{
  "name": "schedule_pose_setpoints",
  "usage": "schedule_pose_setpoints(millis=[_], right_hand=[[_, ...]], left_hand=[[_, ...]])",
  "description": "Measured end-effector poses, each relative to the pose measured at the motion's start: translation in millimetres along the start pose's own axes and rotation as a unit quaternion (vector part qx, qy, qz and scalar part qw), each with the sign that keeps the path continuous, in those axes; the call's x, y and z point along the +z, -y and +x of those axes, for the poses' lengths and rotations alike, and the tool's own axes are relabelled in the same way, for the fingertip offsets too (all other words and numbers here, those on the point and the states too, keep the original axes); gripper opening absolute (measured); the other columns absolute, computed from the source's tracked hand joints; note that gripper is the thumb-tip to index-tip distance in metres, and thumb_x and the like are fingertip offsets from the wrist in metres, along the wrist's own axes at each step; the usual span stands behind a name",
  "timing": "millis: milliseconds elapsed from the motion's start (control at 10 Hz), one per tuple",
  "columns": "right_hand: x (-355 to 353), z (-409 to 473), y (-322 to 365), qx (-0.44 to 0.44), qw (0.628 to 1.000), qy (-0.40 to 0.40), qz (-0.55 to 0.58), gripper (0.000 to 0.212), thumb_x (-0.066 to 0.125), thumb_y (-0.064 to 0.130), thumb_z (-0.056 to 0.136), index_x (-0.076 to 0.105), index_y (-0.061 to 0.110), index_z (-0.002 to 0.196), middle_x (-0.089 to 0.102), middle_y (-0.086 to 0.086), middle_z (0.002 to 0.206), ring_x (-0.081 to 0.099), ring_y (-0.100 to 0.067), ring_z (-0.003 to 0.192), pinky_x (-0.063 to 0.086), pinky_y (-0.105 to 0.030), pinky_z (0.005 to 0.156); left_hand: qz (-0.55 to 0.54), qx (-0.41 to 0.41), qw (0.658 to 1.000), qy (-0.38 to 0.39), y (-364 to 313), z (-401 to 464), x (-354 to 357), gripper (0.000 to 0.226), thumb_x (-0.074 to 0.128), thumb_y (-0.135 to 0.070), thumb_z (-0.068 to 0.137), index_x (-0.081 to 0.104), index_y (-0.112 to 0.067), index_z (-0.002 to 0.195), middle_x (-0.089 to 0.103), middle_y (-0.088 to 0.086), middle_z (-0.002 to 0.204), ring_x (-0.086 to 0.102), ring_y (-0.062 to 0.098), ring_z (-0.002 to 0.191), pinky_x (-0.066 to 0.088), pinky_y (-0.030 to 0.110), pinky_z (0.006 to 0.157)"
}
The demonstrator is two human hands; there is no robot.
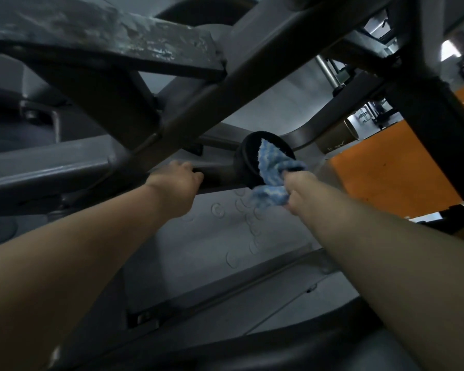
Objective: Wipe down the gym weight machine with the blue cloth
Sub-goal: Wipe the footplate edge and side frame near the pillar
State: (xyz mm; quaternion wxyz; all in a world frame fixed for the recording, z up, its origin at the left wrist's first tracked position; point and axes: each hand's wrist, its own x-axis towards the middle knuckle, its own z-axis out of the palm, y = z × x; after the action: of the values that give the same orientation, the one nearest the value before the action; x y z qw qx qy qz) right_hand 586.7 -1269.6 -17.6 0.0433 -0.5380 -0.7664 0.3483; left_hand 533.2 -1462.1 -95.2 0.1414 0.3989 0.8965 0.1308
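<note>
Cloth (272,174) against roller pad (248,159), right of left hand (178,178)

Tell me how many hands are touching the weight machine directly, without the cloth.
1. The left hand grips a grey bar of the weight machine. The right hand holds the blue cloth against the black round pad instead.

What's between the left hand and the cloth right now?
In the head view, the grey bar that the left hand grips runs on to the black round pad, where the right hand presses the blue cloth. Nothing else lies between.
</note>
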Motion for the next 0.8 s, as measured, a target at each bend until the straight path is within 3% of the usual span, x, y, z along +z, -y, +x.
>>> schedule_pose_setpoints(millis=[100,200,300,400,500,600,700,800], right_hand=[[-29,-3,19,-0.131,0.971,-0.103,-0.173,0.036,0.040,0.021,0.099,0.052,0.002,0.128,0.054,-0.019,0.130,0.052,-0.032,0.119,0.047,-0.029,0.077],[-24,6,45,-0.305,0.892,-0.088,-0.322,0.030,0.046,0.019,0.096,0.058,0.005,0.120,0.057,-0.018,0.123,0.052,-0.034,0.115,0.039,-0.035,0.092],[-8,13,62,-0.384,0.832,-0.006,-0.401,0.047,0.054,0.020,0.093,0.045,0.011,0.138,0.039,-0.015,0.145,0.033,-0.025,0.135,0.024,-0.023,0.102],[10,16,67,-0.377,0.822,0.027,-0.426,0.046,0.052,0.030,0.095,0.045,0.014,0.138,0.045,-0.010,0.140,0.039,-0.023,0.130,0.029,-0.022,0.096],[23,13,72,-0.336,0.820,0.009,-0.462,0.034,0.043,0.037,0.098,0.060,0.013,0.116,0.060,-0.012,0.117,0.053,-0.029,0.111,0.035,-0.026,0.079],[32,11,67,-0.360,0.807,-0.017,-0.467,0.027,0.045,0.038,0.095,0.062,0.018,0.100,0.062,-0.010,0.107,0.055,-0.030,0.103,0.037,-0.031,0.078],[33,9,55,-0.426,0.753,-0.032,-0.501,0.026,0.048,0.037,0.093,0.064,0.019,0.103,0.060,-0.005,0.112,0.051,-0.027,0.109,0.040,-0.038,0.089],[29,3,44,-0.473,0.679,0.009,-0.561,0.029,0.049,0.034,0.094,0.063,0.024,0.117,0.049,0.006,0.135,0.034,-0.020,0.132,0.024,-0.051,0.106]], left_hand=[[0.044,0.001,0.999,0.000,6,1,5,0.049,0.036,-0.023,0.096,0.030,-0.020,0.144,0.031,0.008,0.146,0.036,0.028,0.126,0.039,0.037,0.101],[0.073,-0.010,0.997,0.011,3,-2,6,0.054,0.037,-0.024,0.095,0.022,-0.021,0.148,0.019,0.008,0.153,0.030,0.029,0.132,0.037,0.039,0.103],[0.104,-0.022,0.994,0.005,-9,-3,3,0.056,0.044,-0.025,0.093,0.025,-0.019,0.145,0.027,0.009,0.147,0.034,0.027,0.127,0.040,0.037,0.097],[0.109,-0.044,0.993,0.010,-15,-4,4,0.062,0.049,-0.025,0.090,0.023,-0.016,0.146,0.027,0.011,0.146,0.034,0.027,0.126,0.038,0.037,0.095],[0.088,-0.061,0.994,-0.005,-20,-6,9,0.063,0.051,-0.023,0.089,0.024,-0.011,0.145,0.022,0.014,0.150,0.032,0.029,0.130,0.035,0.037,0.100],[0.061,-0.052,0.996,-0.036,-25,-7,18,0.060,0.048,-0.022,0.090,0.024,-0.011,0.144,0.021,0.012,0.150,0.029,0.029,0.132,0.034,0.037,0.101],[0.051,-0.044,0.996,-0.053,-27,-8,25,0.064,0.048,-0.021,0.090,0.019,-0.011,0.146,0.018,0.011,0.152,0.024,0.030,0.135,0.032,0.037,0.104],[0.054,-0.043,0.997,-0.046,-29,-8,25,0.073,0.053,-0.019,0.089,0.012,-0.010,0.148,0.013,0.013,0.154,0.023,0.030,0.136,0.031,0.038,0.107]])
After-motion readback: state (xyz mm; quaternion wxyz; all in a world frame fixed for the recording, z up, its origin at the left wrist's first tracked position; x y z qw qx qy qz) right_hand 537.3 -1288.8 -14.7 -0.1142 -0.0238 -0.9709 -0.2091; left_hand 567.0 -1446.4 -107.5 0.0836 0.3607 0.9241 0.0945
